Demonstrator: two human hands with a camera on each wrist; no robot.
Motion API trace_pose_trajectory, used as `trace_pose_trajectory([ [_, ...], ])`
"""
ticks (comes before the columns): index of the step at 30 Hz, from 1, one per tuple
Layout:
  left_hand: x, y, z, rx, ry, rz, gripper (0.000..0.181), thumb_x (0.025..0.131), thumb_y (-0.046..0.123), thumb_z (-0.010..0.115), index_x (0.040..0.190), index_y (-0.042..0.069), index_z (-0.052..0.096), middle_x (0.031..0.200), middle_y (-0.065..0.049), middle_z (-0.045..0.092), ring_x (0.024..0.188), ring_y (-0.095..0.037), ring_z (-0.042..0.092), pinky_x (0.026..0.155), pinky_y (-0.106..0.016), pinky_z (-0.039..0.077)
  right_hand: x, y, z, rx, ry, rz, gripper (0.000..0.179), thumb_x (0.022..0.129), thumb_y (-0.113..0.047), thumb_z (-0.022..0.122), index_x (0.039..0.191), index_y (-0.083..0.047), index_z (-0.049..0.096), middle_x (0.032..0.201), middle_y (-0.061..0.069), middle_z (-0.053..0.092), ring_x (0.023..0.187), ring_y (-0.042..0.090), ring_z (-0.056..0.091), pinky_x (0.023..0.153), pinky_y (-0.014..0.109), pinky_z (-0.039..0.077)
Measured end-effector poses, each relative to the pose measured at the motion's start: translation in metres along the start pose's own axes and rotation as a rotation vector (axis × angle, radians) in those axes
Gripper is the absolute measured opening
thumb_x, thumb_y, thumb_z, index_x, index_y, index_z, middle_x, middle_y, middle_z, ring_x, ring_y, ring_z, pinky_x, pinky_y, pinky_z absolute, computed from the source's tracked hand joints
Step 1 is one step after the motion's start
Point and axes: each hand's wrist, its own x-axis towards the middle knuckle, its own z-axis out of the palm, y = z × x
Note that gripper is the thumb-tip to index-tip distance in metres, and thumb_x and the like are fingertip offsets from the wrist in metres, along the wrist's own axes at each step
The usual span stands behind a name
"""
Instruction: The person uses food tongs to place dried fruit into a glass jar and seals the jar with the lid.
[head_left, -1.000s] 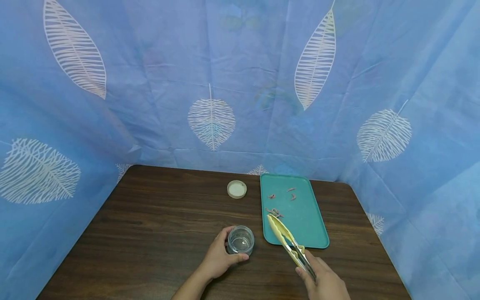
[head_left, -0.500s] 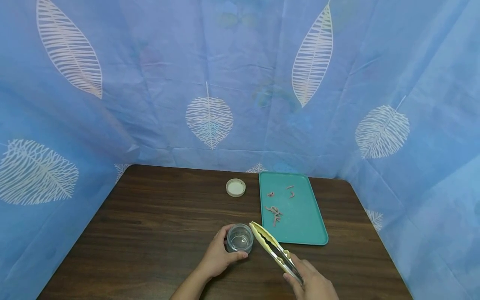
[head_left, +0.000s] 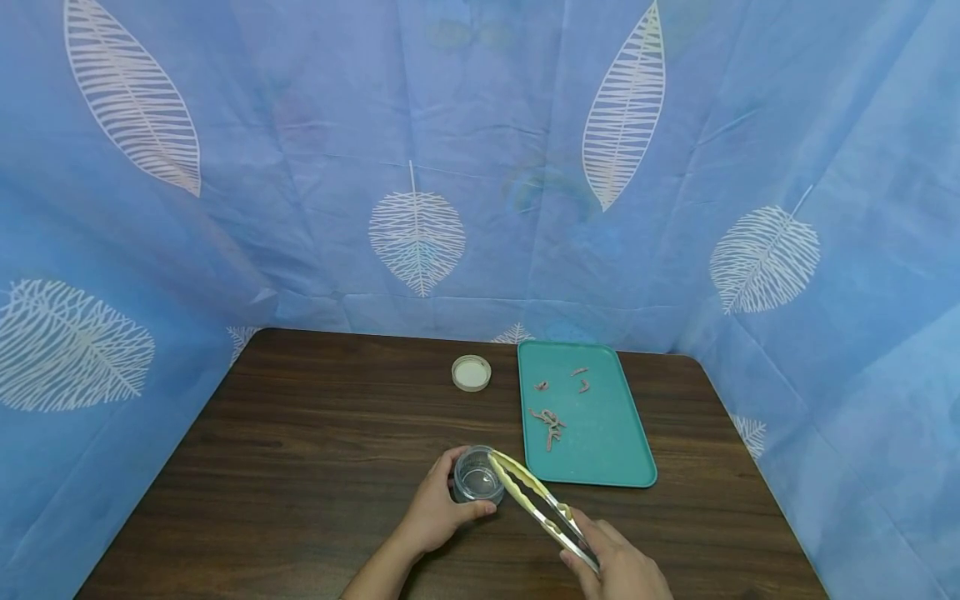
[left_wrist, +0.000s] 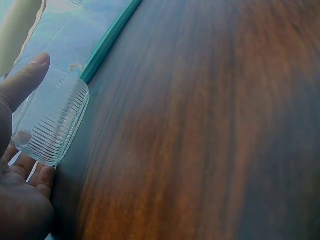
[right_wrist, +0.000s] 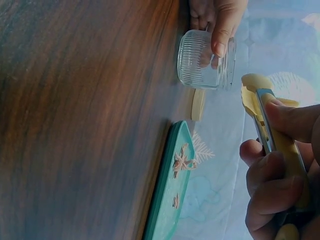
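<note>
My left hand grips a clear glass jar, thumb on the near side and fingers round the far side. It stands upright on the table without its lid, and I see nothing inside. Ribbed walls show on the jar in the left wrist view. With my right hand I hold yellow-tipped metal tongs, thumb on one arm and fingers round the other. Their tips are over the jar's right rim; whether they hold anything is unclear. Several pinkish, worm-like pieces lie on a teal tray.
A round lid lies behind the jar, left of the tray. The dark wooden table ends at a blue leaf-patterned cloth behind and at both sides.
My right hand has brought the tongs leftward from the pile on the tray to the jar's rim, uncovering the pile. The left hand and jar have stayed about in place.
</note>
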Motion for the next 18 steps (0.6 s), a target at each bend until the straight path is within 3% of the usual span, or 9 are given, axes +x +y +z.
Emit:
trace_pose_trajectory([
  [5, 0.0007, -0.0007, -0.0004, 0.002, -0.001, -0.003, 0.097, 0.082, 0.033, 0.098, 0.16, 0.012, 0.045, 0.145, -0.017, 0.059, 0.124, -0.029, 0.061, 0.103, -0.048, 0.051, -0.0012, 0.0008, 0.001, -0.004, 0.042, -0.023, 0.061, 0.087, -0.034, 0.091, 0.142, -0.016, 0.071, 0.102, -0.01, 0.074, 0.068, -0.001, 0.058, 0.061, 0.025, 0.052],
  [9, 0.0007, -0.0016, -0.0007, 0.002, -0.006, 0.001, 0.098, 0.081, 0.034, 0.098, 0.16, 0.011, 0.045, 0.145, -0.016, 0.059, 0.125, -0.029, 0.059, 0.103, -0.049, 0.051, -0.0017, -0.0003, 0.0005, -0.008, 0.068, -0.02, 0.071, 0.082, -0.037, 0.095, 0.144, -0.016, 0.07, 0.106, -0.01, 0.075, 0.079, 0.009, 0.072, 0.065, 0.028, 0.057],
  [13, 0.0004, -0.0022, -0.0002, 0.005, -0.004, 0.006, 0.097, 0.081, 0.03, 0.098, 0.159, 0.009, 0.045, 0.149, -0.018, 0.057, 0.126, -0.031, 0.058, 0.104, -0.047, 0.05, -0.0017, -0.0024, -0.0004, -0.001, 0.062, 0.008, 0.081, 0.078, -0.04, 0.097, 0.149, -0.016, 0.065, 0.11, -0.007, 0.074, 0.086, 0.013, 0.074, 0.067, 0.03, 0.057],
  [18, 0.0008, -0.0023, 0.001, 0.015, 0.003, 0.008, 0.096, 0.081, 0.029, 0.098, 0.159, 0.009, 0.046, 0.151, -0.018, 0.057, 0.127, -0.03, 0.059, 0.103, -0.043, 0.051, -0.0019, -0.0037, -0.0006, 0.023, 0.055, 0.057, 0.094, 0.077, -0.042, 0.099, 0.155, -0.009, 0.057, 0.11, -0.002, 0.07, 0.079, 0.012, 0.069, 0.061, 0.028, 0.052],
])
